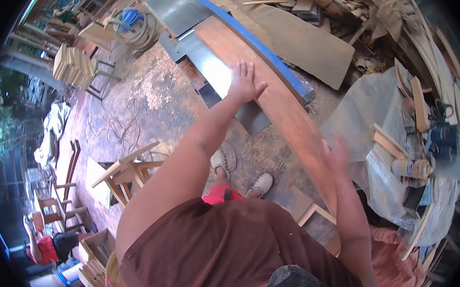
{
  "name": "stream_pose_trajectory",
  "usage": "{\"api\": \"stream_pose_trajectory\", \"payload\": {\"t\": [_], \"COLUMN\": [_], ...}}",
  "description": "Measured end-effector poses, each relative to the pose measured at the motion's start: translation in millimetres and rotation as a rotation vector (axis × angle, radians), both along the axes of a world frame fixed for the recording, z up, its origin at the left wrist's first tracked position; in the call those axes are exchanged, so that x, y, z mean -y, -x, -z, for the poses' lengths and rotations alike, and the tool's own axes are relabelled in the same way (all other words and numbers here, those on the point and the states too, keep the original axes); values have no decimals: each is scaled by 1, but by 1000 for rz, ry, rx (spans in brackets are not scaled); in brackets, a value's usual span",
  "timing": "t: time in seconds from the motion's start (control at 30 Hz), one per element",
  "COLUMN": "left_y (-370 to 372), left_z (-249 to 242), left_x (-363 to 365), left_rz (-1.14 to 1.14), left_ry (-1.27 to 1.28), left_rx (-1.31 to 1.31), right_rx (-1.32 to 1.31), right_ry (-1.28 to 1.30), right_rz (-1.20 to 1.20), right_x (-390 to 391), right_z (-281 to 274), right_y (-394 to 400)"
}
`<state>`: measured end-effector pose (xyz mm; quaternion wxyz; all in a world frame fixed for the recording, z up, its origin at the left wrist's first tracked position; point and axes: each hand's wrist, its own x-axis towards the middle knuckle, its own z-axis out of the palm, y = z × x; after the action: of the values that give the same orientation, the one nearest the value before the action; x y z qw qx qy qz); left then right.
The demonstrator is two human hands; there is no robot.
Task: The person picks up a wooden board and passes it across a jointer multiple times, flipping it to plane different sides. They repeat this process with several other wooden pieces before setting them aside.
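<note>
A long reddish-brown wooden plank lies on the grey metal bed of a planing machine, along its blue fence. My left hand presses flat on the plank's near edge, fingers spread. Blurred, my right hand rests open on the plank's nearer end. Neither hand grips anything.
A plastic-covered bench with wood offcuts and bottles stands at the right. Sawdust and cables cover the floor. Wooden stool frames and stacked boards stand at the left. Another person in red crouches at the lower left.
</note>
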<state>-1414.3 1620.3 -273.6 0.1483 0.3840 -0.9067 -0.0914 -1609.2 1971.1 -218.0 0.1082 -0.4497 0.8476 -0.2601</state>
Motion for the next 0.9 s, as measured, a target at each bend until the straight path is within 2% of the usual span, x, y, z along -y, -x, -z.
{"api": "stream_pose_trajectory", "payload": {"t": [0.03, 0.1, 0.2, 0.27, 0.4, 0.47, 0.53, 0.57, 0.6, 0.67, 0.73, 0.8, 0.83, 0.9], "left_y": [0, 0, -6, -10, -18, -21, -37, -50, -66, -109, -145, -176, -186, -196], "left_z": [-2, -8, -16, -6, -9, -12, -9, -2, 6, 37, 103, 167, 198, 248], "left_x": [0, 1, 10, 25, 33, 37, 47, 46, 46, 47, 54, 69, 81, 104], "left_rz": [-12, -24, -24, 84, 132, 91, 246, 208, 181, -276, -603, -886, -890, -1055], "left_ry": [-21, -50, -136, -190, -217, -210, -325, -361, -367, -233, -306, -631, -644, -724], "left_rx": [31, 67, 135, 121, 119, 36, -154, -475, -486, -738, -891, -833, -835, -795], "right_rx": [58, -88, -211, -422, -388, -375, -387, -393, -407, -409, -384, -391, -369, -355], "right_ry": [70, 107, 33, 98, -31, -34, -34, -40, -41, -51, -73, -89, -84, -91], "right_rz": [-142, -592, -650, -647, -644, -623, -658, -639, -620, -631, -596, -594, -601, -609], "right_x": [24, 77, 166, 208, 233, 238, 235, 234, 238, 240, 241, 243, 244, 246], "right_z": [-14, -10, 7, 31, 34, 31, 33, 33, 32, 31, 30, 30, 31, 27], "right_y": [-24, -49, -78, -79, -83, -83, -86, -86, -85, -86, -87, -88, -88, -84]}}
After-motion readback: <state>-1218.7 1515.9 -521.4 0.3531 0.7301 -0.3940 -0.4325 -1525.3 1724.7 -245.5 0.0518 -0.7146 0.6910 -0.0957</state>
